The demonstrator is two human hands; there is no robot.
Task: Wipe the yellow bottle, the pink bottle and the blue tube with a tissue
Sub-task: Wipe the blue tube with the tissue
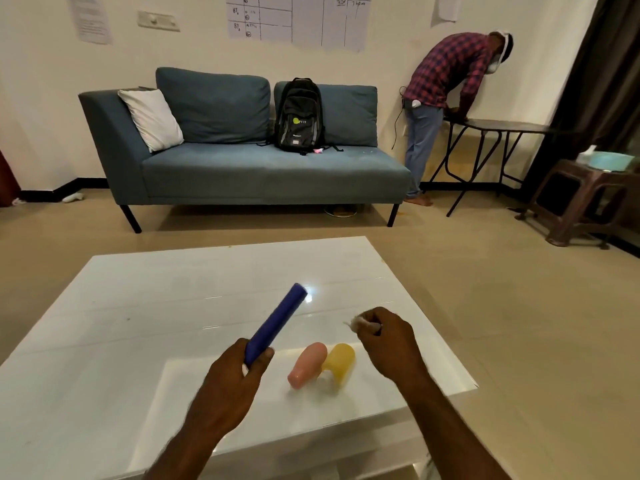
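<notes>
My left hand (239, 379) grips the lower end of the blue tube (277, 322), which points up and away over the white table (138, 306). My right hand (388, 341) is closed around a crumpled white tissue (360, 323), held in the air to the right of the tube and apart from it. The pink bottle (308, 365) and the yellow bottle (341, 362) lie on their sides next to each other on the table, between my two hands.
A blue sofa (242, 168) with a black backpack (299, 116) stands beyond the table. At the right, a person in a checked shirt (446, 74) bends over a dark folding table (502, 128). A brown stool (581, 199) stands near the curtain.
</notes>
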